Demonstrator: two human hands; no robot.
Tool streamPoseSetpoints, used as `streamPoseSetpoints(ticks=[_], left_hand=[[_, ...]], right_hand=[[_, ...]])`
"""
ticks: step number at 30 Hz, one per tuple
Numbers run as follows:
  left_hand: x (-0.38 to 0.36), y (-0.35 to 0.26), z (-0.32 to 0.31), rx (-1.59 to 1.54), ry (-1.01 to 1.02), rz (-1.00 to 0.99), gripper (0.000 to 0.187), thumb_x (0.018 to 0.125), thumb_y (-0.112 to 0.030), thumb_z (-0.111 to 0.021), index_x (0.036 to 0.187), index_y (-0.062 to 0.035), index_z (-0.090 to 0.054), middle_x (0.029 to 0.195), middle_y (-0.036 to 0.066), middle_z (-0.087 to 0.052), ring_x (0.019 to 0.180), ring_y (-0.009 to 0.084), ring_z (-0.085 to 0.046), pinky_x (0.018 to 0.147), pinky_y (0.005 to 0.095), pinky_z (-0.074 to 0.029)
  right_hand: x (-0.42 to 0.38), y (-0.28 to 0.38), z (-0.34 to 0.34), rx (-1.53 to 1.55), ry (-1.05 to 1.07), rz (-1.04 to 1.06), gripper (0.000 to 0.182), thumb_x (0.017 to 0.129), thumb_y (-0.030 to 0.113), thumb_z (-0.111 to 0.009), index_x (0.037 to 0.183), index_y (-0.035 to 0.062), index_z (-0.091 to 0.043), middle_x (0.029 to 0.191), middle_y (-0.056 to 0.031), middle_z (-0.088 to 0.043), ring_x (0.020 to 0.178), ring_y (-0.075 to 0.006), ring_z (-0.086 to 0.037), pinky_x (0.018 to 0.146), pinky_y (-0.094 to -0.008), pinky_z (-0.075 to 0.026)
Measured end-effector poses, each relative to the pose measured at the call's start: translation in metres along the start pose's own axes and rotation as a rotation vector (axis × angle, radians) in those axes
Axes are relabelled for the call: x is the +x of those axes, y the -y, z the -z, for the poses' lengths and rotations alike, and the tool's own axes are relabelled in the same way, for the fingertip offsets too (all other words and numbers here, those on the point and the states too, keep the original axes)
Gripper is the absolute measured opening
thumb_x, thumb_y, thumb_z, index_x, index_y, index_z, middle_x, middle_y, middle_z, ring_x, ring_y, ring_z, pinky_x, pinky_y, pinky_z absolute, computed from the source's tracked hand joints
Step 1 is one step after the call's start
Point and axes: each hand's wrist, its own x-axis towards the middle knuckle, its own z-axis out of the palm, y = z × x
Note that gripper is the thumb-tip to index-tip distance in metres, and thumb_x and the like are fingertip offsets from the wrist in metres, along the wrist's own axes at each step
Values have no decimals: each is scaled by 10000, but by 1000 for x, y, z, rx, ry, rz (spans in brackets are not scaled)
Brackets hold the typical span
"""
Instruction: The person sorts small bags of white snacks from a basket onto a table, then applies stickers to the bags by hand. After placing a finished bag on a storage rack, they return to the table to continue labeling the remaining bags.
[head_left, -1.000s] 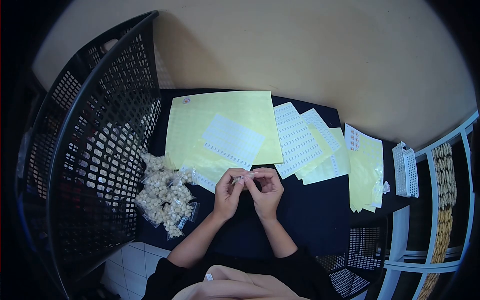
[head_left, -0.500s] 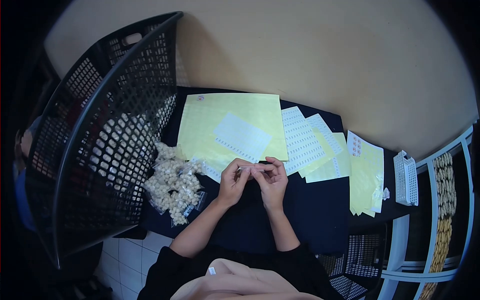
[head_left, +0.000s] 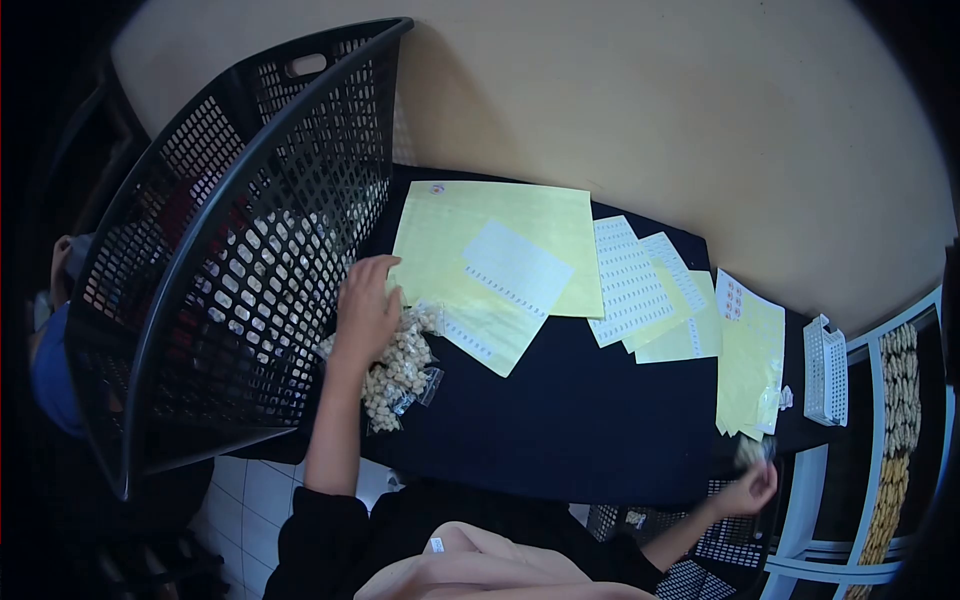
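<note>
My left hand (head_left: 366, 307) rests fingers-down on a heap of small clear bags of pale beads (head_left: 400, 372) at the left edge of the dark table (head_left: 570, 410). My right hand (head_left: 752, 487) is stretched far right, past the table's right front corner, closed on a small bag (head_left: 751, 452) held above a black perforated basket (head_left: 720, 540). Large yellow sheets (head_left: 480, 240) with a white label sheet (head_left: 515, 268) lie just beyond my left hand.
A tall black mesh basket (head_left: 230, 250) stands tilted at the left, touching the table. More label sheets (head_left: 640, 285) and yellow backing sheets (head_left: 750, 350) lie to the right. A small white basket (head_left: 828, 368) and a white shelf rack (head_left: 900, 400) stand at far right.
Both hands held a small bag together at the table's middle. Now they have parted: the left went to the bag heap, the right swung out to the lower right with the bag.
</note>
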Motion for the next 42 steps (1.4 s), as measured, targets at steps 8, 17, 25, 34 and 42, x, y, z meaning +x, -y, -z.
streamPoseSetpoints(ticks=[8,17,25,34,42], left_hand=[[15,30,-22,297,210,81,390,683,-48,-559,1063,-22,-478,1058,147,-495,1049,297,-425,905,396,-321],[23,24,4,-262,176,292,433,672,49,-519,1097,2,-454,1031,162,-503,995,325,-456,862,354,-375],[10,32,-9,185,257,171,464,689,59,-445,1151,25,-412,1095,190,-482,1040,335,-437,917,364,-352],[20,24,-4,181,338,149,352,691,4,-530,1039,-8,-478,967,162,-522,945,317,-481,805,377,-415],[16,38,-25,77,177,127,133,670,37,-556,797,30,-518,812,168,-537,804,316,-534,719,358,-433]], right_hand=[[-89,-148,134,-1110,417,-525,255,694,34,-431,810,99,-648,828,-100,-632,775,-257,-610,698,-354,-479],[-129,-205,160,-1014,516,-951,183,686,154,-591,833,57,-640,834,-137,-630,817,-280,-605,723,-336,-483],[8,-21,45,-289,-114,12,200,810,96,-558,968,-26,-545,907,-124,-598,806,-193,-591,737,-273,-487],[-75,163,-115,511,448,175,104,730,-64,-557,826,-31,-530,789,-87,-553,721,-155,-535,699,-249,-429],[-176,148,-183,524,920,79,88,704,-33,-581,784,-11,-553,734,-100,-563,666,-198,-571,620,-277,-449]])
